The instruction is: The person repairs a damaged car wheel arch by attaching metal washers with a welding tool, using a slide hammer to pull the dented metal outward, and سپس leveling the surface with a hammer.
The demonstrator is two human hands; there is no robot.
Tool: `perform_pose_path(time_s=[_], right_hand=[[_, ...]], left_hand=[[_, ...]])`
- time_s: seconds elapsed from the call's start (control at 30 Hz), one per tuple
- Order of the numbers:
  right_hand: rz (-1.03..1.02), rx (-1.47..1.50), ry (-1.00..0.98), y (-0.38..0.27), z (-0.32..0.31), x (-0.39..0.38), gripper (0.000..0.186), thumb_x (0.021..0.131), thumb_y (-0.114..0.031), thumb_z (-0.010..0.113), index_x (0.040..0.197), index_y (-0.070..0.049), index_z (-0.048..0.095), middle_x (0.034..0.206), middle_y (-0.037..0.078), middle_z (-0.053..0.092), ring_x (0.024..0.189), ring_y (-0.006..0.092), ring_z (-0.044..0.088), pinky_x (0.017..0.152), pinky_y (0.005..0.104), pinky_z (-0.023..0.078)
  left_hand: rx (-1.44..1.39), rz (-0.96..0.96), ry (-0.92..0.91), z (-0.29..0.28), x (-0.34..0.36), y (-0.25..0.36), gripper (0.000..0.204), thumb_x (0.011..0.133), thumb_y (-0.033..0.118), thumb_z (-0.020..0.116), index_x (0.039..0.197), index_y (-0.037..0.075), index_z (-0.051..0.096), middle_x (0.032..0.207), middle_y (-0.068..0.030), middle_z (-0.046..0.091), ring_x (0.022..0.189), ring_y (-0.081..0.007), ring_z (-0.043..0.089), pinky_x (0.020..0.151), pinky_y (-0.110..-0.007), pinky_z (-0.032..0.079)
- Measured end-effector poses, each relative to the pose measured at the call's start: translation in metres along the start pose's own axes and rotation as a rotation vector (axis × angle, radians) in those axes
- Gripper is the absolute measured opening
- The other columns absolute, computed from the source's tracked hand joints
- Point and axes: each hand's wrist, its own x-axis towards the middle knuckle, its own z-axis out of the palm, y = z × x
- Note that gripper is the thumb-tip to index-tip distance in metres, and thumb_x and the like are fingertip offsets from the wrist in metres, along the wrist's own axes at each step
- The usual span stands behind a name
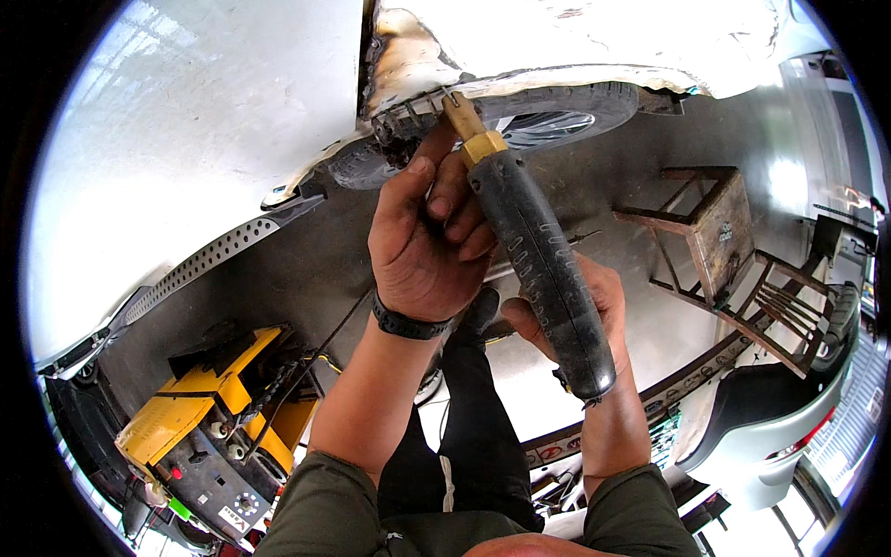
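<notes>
Gripping a black-handled tool (540, 265), right hand (601, 292); white label (234, 518) on yellow machine (167, 425).

On the left, a yellow machine (172, 425) sits on the grey floor (306, 246). Its grey front (206, 478) has a little red button (176, 473). Over on the right is a brown stool (729, 243). Just beside it is a frame with thin slats (787, 311). Near that is a pale car part (756, 464) with a red light (815, 436).
</notes>
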Motion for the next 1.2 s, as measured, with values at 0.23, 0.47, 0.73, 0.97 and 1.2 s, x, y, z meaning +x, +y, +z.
perform_pose_path(time_s=[0.23, 0.47, 0.73, 0.97, 1.2], right_hand=[[0.005, 0.068, 0.04, 0.006, 0.003, -0.001, 0.045, 0.075, -0.014, 0.089, 0.113, 0.003, 0.072, 0.105, 0.014, 0.076, 0.094, 0.0207, 0.073, 0.086, 0.0348, 0.057], [-0.08, 0.004, 0.101, 0.016, 0.011, 0.003, 0.025, 0.076, -0.004, 0.087, 0.094, -0.004, 0.07, 0.081, 0.0, 0.064, 0.071, 0.0098, 0.058, 0.065, 0.0278, 0.048], [-0.121, 0.098, 0.117, 0.037, 0.014, 0.006, 0.025, 0.072, 0.0, 0.088, 0.089, -0.004, 0.071, 0.083, 0.004, 0.067, 0.074, 0.0126, 0.062, 0.067, 0.0288, 0.048], [-0.172, 0.042, 0.089, 0.054, 0.01, 0.01, 0.029, 0.068, 0.0, 0.089, 0.093, -0.001, 0.074, 0.089, 0.007, 0.071, 0.078, 0.0161, 0.066, 0.071, 0.0307, 0.05], [-0.215, 0.079, 0.074, 0.062, 0.013, 0.011, 0.036, 0.068, -0.002, 0.091, 0.1, 0.0, 0.075, 0.092, 0.009, 0.072, 0.078, 0.018, 0.069, 0.072, 0.0319, 0.052]], left_hand=[[-0.004, -0.006, 0.076, 0.01, -0.004, 0.002, 0.05, 0.106, 0.031, 0.047, 0.147, 0.002, 0.049, 0.073, 0.0086, 0.051, 0.059, -0.0062, 0.047, 0.049, -0.023, 0.041], [0.138, -0.016, 0.142, 0.009, -0.008, 0.008, 0.047, 0.104, 0.031, 0.051, 0.146, 0.01, 0.049, 0.073, 0.0088, 0.046, 0.059, -0.004, 0.041, 0.051, -0.02, 0.036], [0.201, -0.023, 0.15, 0.003, 0.003, 0.014, 0.039, 0.103, 0.032, 0.053, 0.137, 0.012, 0.055, 0.074, 0.009, 0.049, 0.059, -0.0046, 0.044, 0.05, -0.021, 0.037], [0.266, -0.1, 0.196, 0.001, 0.014, 0.022, 0.019, 0.099, 0.035, 0.059, 0.102, 0.017, 0.057, 0.072, 0.0093, 0.047, 0.059, -0.0058, 0.041, 0.05, -0.022, 0.034], [0.269, -0.083, 0.21, 0.001, 0.013, 0.023, 0.019, 0.099, 0.035, 0.059, 0.104, 0.016, 0.058, 0.072, 0.0096, 0.047, 0.06, -0.0053, 0.042, 0.05, -0.022, 0.034]])
